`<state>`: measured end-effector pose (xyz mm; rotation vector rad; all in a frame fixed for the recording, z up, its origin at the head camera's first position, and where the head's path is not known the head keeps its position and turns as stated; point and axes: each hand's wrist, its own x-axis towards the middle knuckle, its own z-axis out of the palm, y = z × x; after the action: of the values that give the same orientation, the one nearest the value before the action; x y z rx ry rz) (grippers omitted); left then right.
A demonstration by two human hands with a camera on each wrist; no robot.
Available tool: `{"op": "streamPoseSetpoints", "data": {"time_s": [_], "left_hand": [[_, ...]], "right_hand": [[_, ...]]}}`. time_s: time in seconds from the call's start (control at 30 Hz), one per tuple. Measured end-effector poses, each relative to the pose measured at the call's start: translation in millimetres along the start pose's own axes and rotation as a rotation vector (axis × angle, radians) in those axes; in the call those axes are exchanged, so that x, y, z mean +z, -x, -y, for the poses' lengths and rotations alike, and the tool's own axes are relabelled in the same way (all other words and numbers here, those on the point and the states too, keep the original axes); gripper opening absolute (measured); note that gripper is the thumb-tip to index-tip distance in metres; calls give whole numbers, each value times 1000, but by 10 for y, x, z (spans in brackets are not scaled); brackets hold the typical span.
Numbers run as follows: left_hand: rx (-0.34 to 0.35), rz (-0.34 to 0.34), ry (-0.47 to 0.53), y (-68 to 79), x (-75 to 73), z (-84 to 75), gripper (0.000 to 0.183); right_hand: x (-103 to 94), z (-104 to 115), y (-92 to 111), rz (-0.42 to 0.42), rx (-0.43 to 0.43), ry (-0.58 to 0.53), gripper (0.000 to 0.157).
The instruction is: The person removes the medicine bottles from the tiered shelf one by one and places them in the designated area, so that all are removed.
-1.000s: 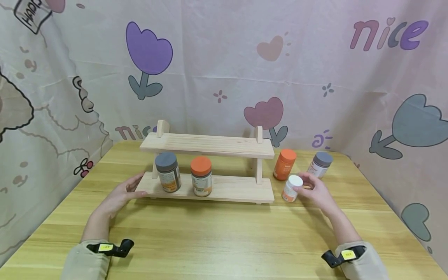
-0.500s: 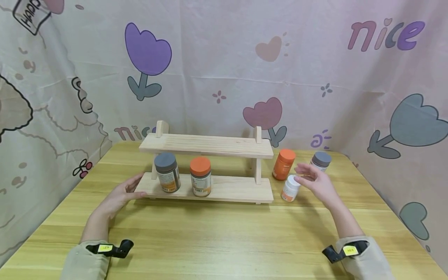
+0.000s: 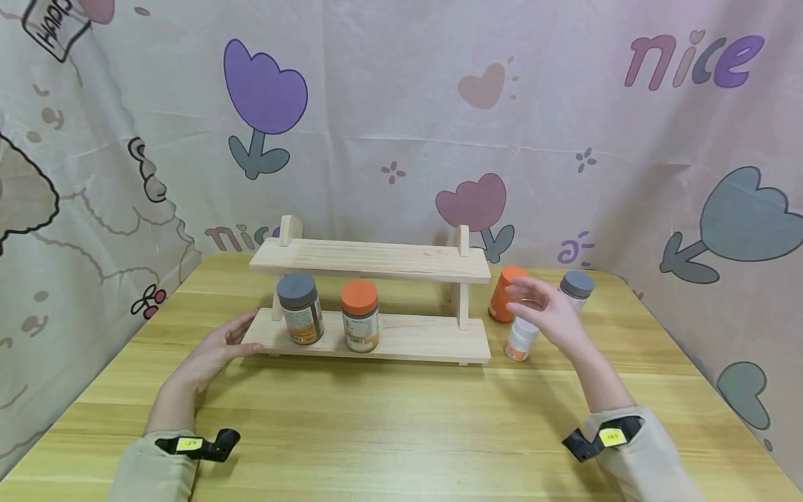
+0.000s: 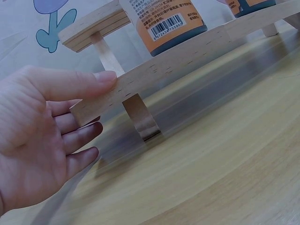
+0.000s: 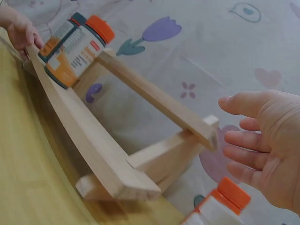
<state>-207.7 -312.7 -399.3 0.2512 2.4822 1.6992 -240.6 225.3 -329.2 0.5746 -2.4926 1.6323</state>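
Note:
A two-tier wooden shelf [image 3: 433, 338] stands on the table. My left hand [image 3: 216, 352] holds its left end, thumb on the lower board's front edge and fingers round the end in the left wrist view. A grey-capped bottle [image 3: 301, 310] and an orange-capped bottle [image 3: 360, 317] stand upright on the lower board. My right hand [image 3: 552, 314] is raised with fingers extended and apart, holding nothing. In the head view it partly covers a small white bottle [image 3: 519, 341] and an orange bottle [image 3: 502, 301]. The right wrist view shows the hand [image 5: 272, 140] off the shelf's right end.
Behind the right hand stands another bottle with a grey cap [image 3: 577, 282]. The upper board [image 3: 370, 258] runs above and behind the lower one. A printed curtain [image 3: 376, 104] hangs behind the wooden table [image 3: 376, 425].
My right hand has let go of the small white bottle, lifted, and moved left above it toward the orange bottle. The white bottle stays on the table. My left hand has not moved.

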Motion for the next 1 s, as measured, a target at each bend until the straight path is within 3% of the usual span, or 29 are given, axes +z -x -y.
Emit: {"op": "streamPoseSetpoints", "data": {"time_s": [0.37,0.57,0.8,1.0], "left_hand": [[12,7,10,4,-10,16,83],[-4,-1,15,-5,-3,9,84],[-4,-3,10,-21,-5,2,84],[1,-1,15,-9,-4,16,84]], "right_hand": [[322,107,-146,50,-72,-94,45],[506,182,-201,93,-60,-158,47],[718,244,-275,145,-63,-140,51],[938,263,-346,185,-75,-190,54]]}}
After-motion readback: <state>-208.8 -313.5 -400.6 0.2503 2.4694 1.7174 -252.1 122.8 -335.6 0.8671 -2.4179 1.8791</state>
